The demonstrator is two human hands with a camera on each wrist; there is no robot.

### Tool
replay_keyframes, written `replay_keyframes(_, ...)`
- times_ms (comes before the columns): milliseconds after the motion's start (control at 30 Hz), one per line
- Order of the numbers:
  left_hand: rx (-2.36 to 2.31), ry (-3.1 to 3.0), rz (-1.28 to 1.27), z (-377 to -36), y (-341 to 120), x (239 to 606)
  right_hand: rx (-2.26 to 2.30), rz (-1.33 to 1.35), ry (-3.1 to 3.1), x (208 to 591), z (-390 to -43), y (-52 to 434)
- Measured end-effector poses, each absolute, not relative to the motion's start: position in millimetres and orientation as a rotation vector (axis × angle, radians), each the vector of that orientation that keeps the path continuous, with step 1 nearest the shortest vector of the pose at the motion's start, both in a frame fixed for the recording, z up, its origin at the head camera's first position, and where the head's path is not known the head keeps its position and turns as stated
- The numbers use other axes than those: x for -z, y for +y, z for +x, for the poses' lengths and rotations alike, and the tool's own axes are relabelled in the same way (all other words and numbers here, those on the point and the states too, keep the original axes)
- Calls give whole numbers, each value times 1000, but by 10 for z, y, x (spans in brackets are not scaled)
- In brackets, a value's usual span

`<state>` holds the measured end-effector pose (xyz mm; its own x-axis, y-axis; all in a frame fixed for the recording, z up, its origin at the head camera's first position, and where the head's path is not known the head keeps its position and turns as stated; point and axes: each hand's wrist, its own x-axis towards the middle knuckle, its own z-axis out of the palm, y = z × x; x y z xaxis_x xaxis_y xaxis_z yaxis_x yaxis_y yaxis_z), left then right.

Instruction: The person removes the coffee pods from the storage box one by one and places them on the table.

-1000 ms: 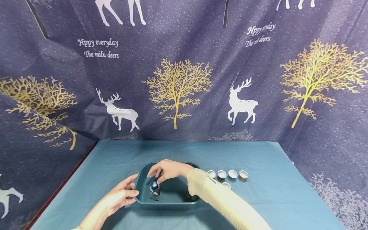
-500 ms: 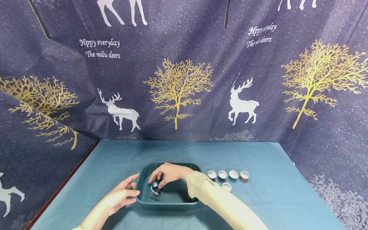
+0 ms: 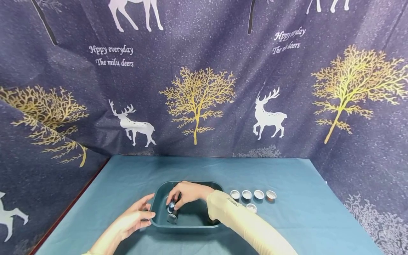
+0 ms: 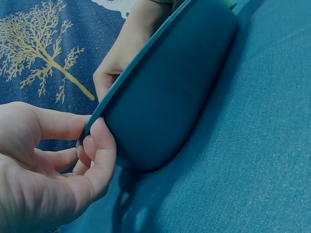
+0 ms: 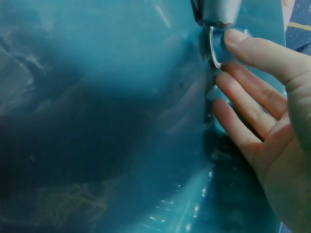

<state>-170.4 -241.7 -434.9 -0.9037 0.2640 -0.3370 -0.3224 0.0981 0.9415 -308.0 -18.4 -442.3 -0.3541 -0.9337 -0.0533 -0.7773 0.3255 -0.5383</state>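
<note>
A dark teal plastic bin (image 3: 188,227) stands on the table. My left hand (image 3: 135,215) holds its left end, with thumb and fingers pinching the rim (image 4: 131,65) in the left wrist view. Inside the bin, toward its left end, my right hand (image 3: 188,191) pinches a dark blue coffee capsule (image 3: 171,205) between thumb and fingers. The right wrist view shows the thumb (image 5: 238,39) on that capsule and its pale rim edge-on. A second, darker capsule (image 3: 172,218) lies right beside it, nearer me, its silvery body (image 5: 221,12) at the top of the right wrist view.
Right of the bin, several capsules (image 3: 247,194) stand lid-up in a row on the teal tablecloth (image 3: 302,219). Another capsule (image 3: 251,208) sits in front of them, partly behind my right sleeve (image 3: 245,219). A patterned curtain (image 3: 216,53) hangs behind the table.
My right hand has come down onto the blue capsule and its fingers have closed round it. The left hand keeps its hold on the bin's rim.
</note>
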Motion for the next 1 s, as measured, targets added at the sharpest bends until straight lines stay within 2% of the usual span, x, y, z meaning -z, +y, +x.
replay_keyframes(700,-1857,1962,-68,-1707,-2386,4337,700,-1550,2268,3999,-3075,-42)
replay_keyframes(1000,-1861,1952,-59,-1697,-2407,4342,720,-1570,2313,3878,-2963,65)
